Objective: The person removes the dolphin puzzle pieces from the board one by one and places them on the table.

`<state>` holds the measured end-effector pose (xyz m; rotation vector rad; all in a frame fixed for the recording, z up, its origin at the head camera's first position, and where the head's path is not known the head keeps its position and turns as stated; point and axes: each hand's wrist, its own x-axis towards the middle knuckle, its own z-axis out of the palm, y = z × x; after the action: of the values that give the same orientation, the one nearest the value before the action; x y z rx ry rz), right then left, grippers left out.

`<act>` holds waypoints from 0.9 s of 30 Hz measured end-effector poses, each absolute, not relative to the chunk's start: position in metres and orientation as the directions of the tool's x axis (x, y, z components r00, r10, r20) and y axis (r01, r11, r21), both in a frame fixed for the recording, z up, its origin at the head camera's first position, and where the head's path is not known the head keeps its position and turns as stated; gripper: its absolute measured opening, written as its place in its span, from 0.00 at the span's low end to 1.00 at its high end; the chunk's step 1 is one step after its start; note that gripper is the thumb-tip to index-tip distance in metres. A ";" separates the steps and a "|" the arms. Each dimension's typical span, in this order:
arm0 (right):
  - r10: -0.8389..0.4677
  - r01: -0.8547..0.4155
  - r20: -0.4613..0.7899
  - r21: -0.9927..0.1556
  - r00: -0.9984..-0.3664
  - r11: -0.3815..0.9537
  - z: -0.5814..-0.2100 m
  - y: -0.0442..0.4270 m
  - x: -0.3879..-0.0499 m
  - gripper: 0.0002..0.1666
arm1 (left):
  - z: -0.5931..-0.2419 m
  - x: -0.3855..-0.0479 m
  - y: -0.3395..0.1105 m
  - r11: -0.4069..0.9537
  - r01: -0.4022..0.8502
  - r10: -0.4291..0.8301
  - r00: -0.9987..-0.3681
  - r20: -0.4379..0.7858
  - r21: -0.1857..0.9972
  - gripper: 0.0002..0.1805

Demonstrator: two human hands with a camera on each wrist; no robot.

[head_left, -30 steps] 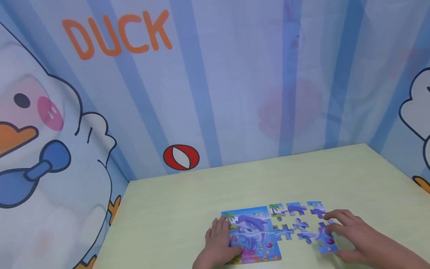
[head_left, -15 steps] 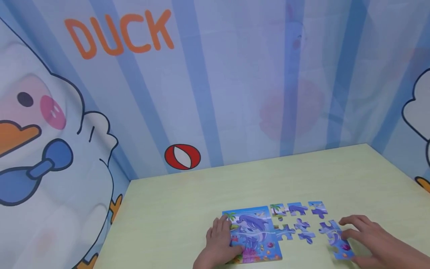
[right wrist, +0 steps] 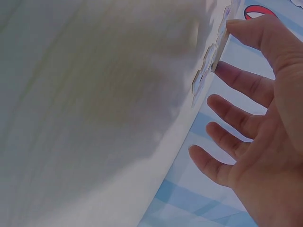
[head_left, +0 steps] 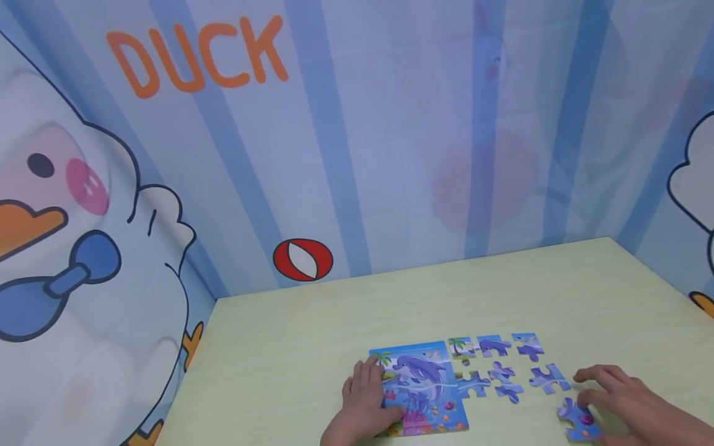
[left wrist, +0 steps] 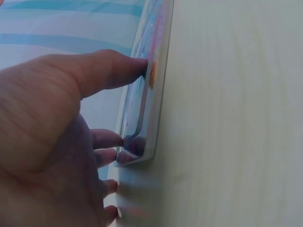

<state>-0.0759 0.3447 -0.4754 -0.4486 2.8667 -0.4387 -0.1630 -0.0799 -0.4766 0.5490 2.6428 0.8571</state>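
Observation:
A square puzzle board (head_left: 424, 384) with a dolphin picture lies flat on the table. My left hand (head_left: 364, 399) rests on its left side, thumb over the lower edge; in the left wrist view the thumb (left wrist: 111, 73) presses on the framed border. Off to the right, my right hand (head_left: 630, 402) pinches a blue corner puzzle piece (head_left: 577, 421) with a purple shell on it. The right wrist view has thumb and index finger at that piece's two ends, the other fingers spread. Just above it lies a separate purple and blue piece (head_left: 549, 378).
Between board and right hand lie several loose pieces: a palm piece (head_left: 460, 348), a dolphin-head piece (head_left: 493, 347), a top corner piece (head_left: 527, 347), a wave piece (head_left: 473, 384) and a purple pair (head_left: 504, 383). A printed cloth wall (head_left: 390, 155) borders the pale table (head_left: 290, 359).
My right hand has drawn two joined right-edge pieces rightward, then the shell corner piece has come away toward the near side. The upper piece stays behind. My left hand keeps its place.

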 end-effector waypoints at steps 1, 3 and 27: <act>-0.321 -0.259 -0.160 -0.320 -0.933 0.911 -0.476 0.344 -0.076 0.18 | -0.477 -0.163 -0.080 0.749 0.262 0.445 -0.880 -0.168 0.609 0.42; -0.297 -0.230 -0.178 -0.319 -0.938 0.919 -0.478 0.343 -0.077 0.19 | -0.476 -0.163 -0.080 0.748 0.264 0.445 -0.880 -0.165 0.610 0.42; -0.275 -0.197 -0.199 -0.340 -0.941 0.920 -0.457 0.320 -0.084 0.22 | -0.476 -0.162 -0.081 0.749 0.274 0.449 -0.879 -0.159 0.603 0.41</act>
<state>-0.0843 0.3197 -0.4567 -0.3541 2.8371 -0.4663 -0.1620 -0.0809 -0.4756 0.5626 2.6546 0.8485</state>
